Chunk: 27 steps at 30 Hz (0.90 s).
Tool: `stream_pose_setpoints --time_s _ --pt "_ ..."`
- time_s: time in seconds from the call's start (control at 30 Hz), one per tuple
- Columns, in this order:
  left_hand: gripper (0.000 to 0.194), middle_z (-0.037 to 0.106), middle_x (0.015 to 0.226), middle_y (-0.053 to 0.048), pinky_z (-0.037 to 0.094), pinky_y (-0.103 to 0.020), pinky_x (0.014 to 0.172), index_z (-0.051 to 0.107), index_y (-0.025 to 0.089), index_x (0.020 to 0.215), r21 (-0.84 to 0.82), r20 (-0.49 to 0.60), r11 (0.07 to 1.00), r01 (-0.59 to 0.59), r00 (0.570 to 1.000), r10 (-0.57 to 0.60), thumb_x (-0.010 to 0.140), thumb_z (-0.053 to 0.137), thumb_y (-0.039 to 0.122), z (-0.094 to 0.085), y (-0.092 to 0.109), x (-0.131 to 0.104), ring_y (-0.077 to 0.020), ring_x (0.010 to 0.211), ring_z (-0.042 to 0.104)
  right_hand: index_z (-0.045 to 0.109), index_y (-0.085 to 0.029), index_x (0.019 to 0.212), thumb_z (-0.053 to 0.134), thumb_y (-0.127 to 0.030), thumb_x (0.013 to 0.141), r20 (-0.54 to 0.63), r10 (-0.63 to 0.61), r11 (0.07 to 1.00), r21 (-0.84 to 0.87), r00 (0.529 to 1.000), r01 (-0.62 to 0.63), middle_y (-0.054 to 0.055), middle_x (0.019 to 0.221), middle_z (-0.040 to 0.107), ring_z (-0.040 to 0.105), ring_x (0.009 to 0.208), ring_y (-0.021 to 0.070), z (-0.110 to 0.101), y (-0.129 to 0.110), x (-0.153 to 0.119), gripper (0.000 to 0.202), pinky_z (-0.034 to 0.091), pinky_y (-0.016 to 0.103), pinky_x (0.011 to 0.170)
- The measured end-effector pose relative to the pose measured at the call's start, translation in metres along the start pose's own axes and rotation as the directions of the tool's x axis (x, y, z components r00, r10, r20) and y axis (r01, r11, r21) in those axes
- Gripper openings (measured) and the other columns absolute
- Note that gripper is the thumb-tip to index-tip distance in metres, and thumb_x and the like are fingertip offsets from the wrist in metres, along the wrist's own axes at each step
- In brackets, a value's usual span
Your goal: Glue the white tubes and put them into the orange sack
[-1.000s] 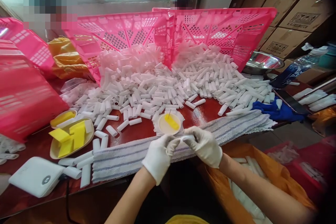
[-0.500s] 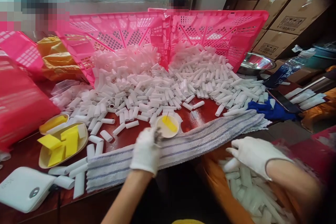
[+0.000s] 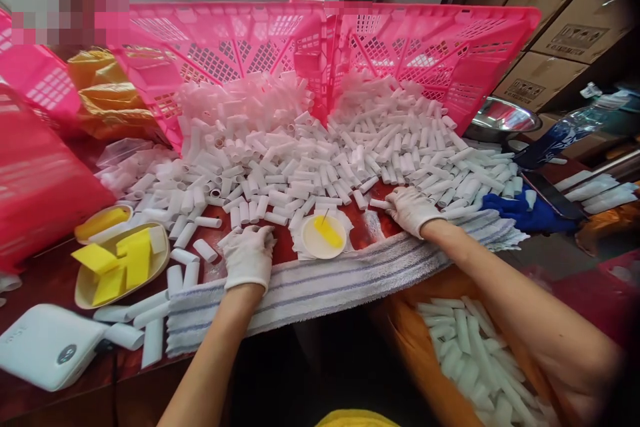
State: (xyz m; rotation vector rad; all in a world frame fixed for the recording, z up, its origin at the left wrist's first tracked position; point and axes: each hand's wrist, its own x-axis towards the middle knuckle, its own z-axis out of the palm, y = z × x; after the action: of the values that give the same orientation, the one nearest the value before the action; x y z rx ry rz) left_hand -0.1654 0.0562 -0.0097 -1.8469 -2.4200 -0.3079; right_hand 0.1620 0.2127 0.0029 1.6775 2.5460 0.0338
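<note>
My left hand (image 3: 249, 257), in a white glove, rests at the table's near side with curled fingers. Loose white tubes (image 3: 205, 250) lie just left of it; what its fingers hold, if anything, is hidden. My right hand (image 3: 413, 211), gloved too, has its fingertips closed on the end of a short white tube (image 3: 380, 204) at the front of the heap. Between my hands stands a small round dish (image 3: 313, 248) with a yellow piece (image 3: 329, 232) in it and a thin pin sticking up. A striped grey towel (image 3: 320, 290) runs along the table edge below both hands.
Pink crates (image 3: 400, 33) lie tipped behind a big heap of white tubes (image 3: 300, 160). To the left are a tray (image 3: 80, 293) of yellow sponge pieces and a white device (image 3: 45, 347). An orange bag (image 3: 410, 327) with tubes sits low right. A bottle (image 3: 565, 137) stands behind a phone (image 3: 550, 195).
My right hand has moved up and left from above the orange bag to the tubes on the table. My left hand has shifted left, away from the dish.
</note>
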Motion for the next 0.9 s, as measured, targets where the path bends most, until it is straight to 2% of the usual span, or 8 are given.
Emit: stream_pose_setpoints --time_s 0.1,0.17,0.27,0.37,0.6,0.7,0.83,0.9 --pt "0.036 0.062 0.108 -0.009 0.04 -0.037 0.077 0.065 0.025 0.11 -0.052 0.056 0.998 0.032 0.998 -0.029 0.085 0.04 0.035 0.0 -0.001 -0.003 -0.0252 0.089 0.052 0.06 -0.011 0.105 0.044 -0.025 0.086 -0.135 0.037 0.993 0.118 0.99 -0.021 0.017 0.105 0.058 0.052 0.1 0.028 0.012 -0.003 -0.014 0.028 0.04 0.041 0.088" --pt "0.037 0.061 0.109 -0.01 0.042 -0.036 0.075 0.064 0.023 0.111 -0.114 0.085 0.992 0.055 0.995 -0.045 0.086 0.039 0.033 -0.002 0.0 -0.005 -0.0248 0.089 0.053 0.059 -0.013 0.109 0.048 -0.026 0.085 -0.233 0.073 0.92 0.391 0.97 0.025 0.014 0.104 0.062 0.056 0.098 0.0258 0.015 -0.011 -0.024 0.029 0.043 0.039 0.088" --pt "0.033 0.063 0.107 -0.009 0.043 -0.037 0.083 0.065 0.022 0.108 -0.229 0.034 0.972 0.051 0.998 -0.044 0.083 0.045 0.031 -0.007 0.005 -0.009 -0.0239 0.092 0.054 0.057 -0.018 0.114 0.055 -0.034 0.082 -0.205 -0.04 0.578 0.794 0.978 0.19 0.008 0.109 0.064 0.06 0.098 0.0213 0.009 -0.035 -0.038 0.036 0.047 0.035 0.088" --pt "0.032 0.064 0.104 -0.007 0.041 -0.037 0.089 0.064 0.021 0.106 -0.374 -0.054 0.927 0.04 0.996 -0.065 0.08 0.051 0.033 -0.009 0.015 -0.011 -0.0226 0.094 0.055 0.06 -0.017 0.112 0.055 -0.045 0.081 -0.121 -0.273 0.326 0.922 0.954 0.21 0.008 0.113 0.062 0.059 0.101 0.0207 -0.004 -0.067 -0.037 0.042 0.048 0.033 0.086" --pt "0.04 0.066 0.095 -0.006 0.048 -0.029 0.076 0.056 0.016 0.107 -0.762 0.138 0.575 0.296 0.943 -0.303 0.077 0.053 0.043 -0.003 0.028 -0.01 -0.0159 0.08 0.06 0.061 -0.013 0.09 0.051 -0.042 0.083 -0.089 -0.257 0.397 0.898 0.962 0.188 0.009 0.092 0.065 0.06 0.089 0.0197 -0.001 -0.097 -0.001 0.032 0.049 0.035 0.082" --pt "0.034 0.066 0.094 -0.005 0.048 -0.028 0.075 0.057 0.017 0.102 -0.759 0.162 0.587 0.283 0.954 -0.251 0.075 0.055 0.037 -0.002 0.025 -0.012 -0.0148 0.078 0.06 0.062 -0.015 0.085 0.055 -0.039 0.08 -0.195 -0.274 0.381 0.877 0.942 0.292 0.007 0.088 0.066 0.061 0.083 0.017 0.011 -0.094 -0.003 0.026 0.05 0.031 0.079" --pt "0.025 0.066 0.089 -0.003 0.048 -0.028 0.078 0.06 0.019 0.091 -0.687 0.135 0.696 0.208 0.978 -0.159 0.074 0.058 0.037 0.001 0.019 -0.016 -0.0159 0.082 0.061 0.065 -0.019 0.084 0.061 -0.036 0.077 -0.421 -0.325 0.416 0.74 0.847 0.528 0.006 0.085 0.066 0.06 0.081 0.0167 0.018 -0.087 -0.016 0.019 0.049 0.032 0.079" --pt "0.027 0.066 0.092 -0.003 0.047 -0.029 0.079 0.061 0.021 0.096 -0.619 0.121 0.767 0.167 0.986 -0.117 0.075 0.058 0.038 0.001 0.016 -0.016 -0.0168 0.085 0.06 0.065 -0.02 0.091 0.061 -0.036 0.078 -0.42 -0.297 0.424 0.746 0.857 0.513 0.006 0.09 0.067 0.061 0.085 0.0173 0.016 -0.085 -0.022 0.021 0.049 0.032 0.081"
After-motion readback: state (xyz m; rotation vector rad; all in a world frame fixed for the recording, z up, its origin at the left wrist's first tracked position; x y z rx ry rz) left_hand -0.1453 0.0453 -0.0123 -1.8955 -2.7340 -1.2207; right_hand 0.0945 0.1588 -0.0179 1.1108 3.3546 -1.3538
